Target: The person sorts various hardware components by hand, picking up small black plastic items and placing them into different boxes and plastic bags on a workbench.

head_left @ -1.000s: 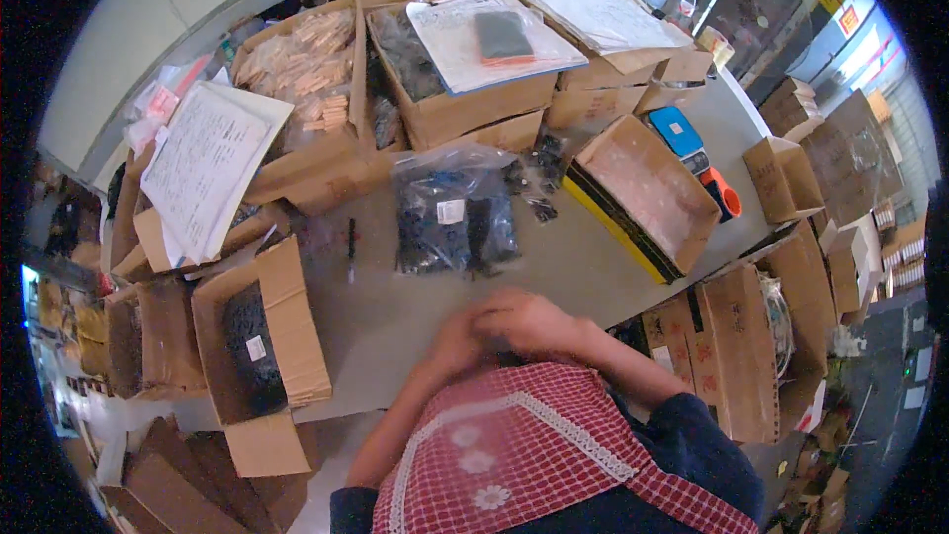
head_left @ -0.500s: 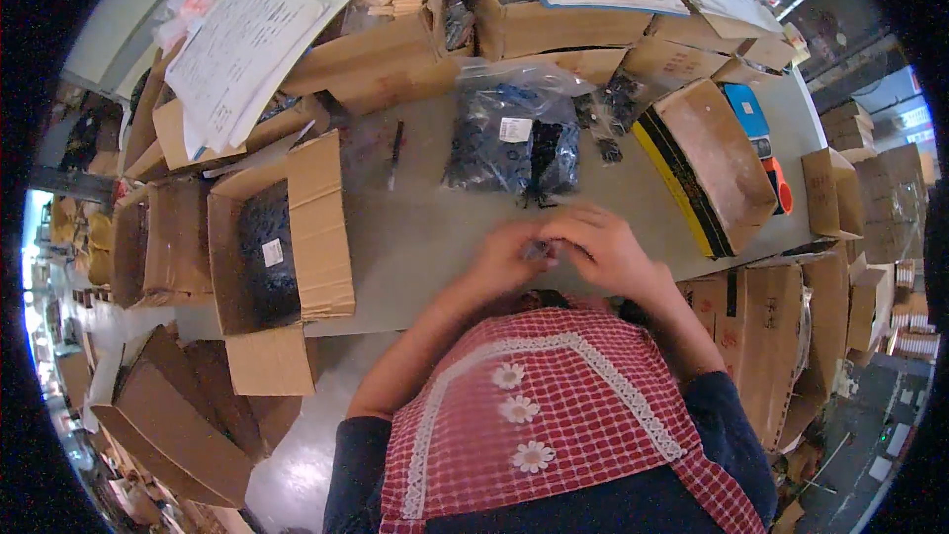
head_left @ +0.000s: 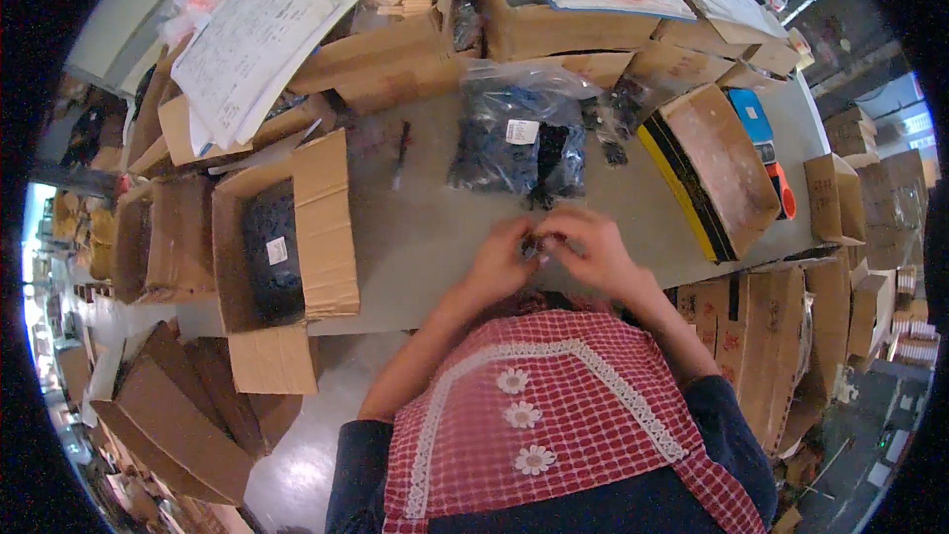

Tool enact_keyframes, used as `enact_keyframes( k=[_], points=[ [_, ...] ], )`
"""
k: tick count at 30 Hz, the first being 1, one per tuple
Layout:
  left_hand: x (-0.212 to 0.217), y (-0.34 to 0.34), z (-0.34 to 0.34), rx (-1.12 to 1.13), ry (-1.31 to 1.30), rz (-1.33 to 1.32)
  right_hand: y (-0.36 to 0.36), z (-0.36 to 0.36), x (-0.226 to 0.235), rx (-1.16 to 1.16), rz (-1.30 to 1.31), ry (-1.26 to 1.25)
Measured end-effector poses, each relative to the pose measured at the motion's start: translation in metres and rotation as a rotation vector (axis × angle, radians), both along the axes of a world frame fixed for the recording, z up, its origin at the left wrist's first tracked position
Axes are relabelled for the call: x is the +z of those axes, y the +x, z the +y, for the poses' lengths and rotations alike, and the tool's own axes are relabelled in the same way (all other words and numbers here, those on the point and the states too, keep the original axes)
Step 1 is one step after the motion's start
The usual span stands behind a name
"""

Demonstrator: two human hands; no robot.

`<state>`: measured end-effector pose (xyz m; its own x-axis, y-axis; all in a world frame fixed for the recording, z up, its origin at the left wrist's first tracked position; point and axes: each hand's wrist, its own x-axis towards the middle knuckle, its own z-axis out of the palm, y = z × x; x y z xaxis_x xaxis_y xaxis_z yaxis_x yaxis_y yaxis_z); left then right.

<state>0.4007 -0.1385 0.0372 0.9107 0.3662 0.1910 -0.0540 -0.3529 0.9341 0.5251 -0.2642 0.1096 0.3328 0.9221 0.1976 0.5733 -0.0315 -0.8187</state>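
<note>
Hands meet at the near edge of a grey table (head_left: 425, 237): the left hand (head_left: 501, 259) and the right hand (head_left: 591, 249) have their fingertips pinched together on a small dark part (head_left: 535, 243), which sits between them and is mostly hidden by the fingers. Just beyond the hands lies a clear plastic bag of black parts (head_left: 519, 143), resting on the tabletop. Off to the right of the right hand stands a tilted brown box with a yellow and black edge (head_left: 712, 170). To the left of the left hand, an open cardboard box (head_left: 282, 237) holds a dark bagged bundle. Farther beyond, on the left, papers (head_left: 252, 44) rest on more cartons.
</note>
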Motion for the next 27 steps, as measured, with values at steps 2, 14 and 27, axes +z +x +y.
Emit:
enact_keyframes(
  k=[2, 14, 27],
  points=[
    [0.006, -0.002, 0.001, -0.003, 0.022, -0.016, -0.006, 0.003, -0.001, 0.071, -0.221, 0.07],
    [0.006, -0.009, 0.002, 0.072, 0.207, 0.103, -0.007, -0.011, 0.004, 0.234, -0.435, -0.152],
    [-0.004, -0.003, -0.002, 0.195, 0.091, 0.424, 0.018, 0.049, -0.091, -0.397, -0.798, -0.282]
  ],
)
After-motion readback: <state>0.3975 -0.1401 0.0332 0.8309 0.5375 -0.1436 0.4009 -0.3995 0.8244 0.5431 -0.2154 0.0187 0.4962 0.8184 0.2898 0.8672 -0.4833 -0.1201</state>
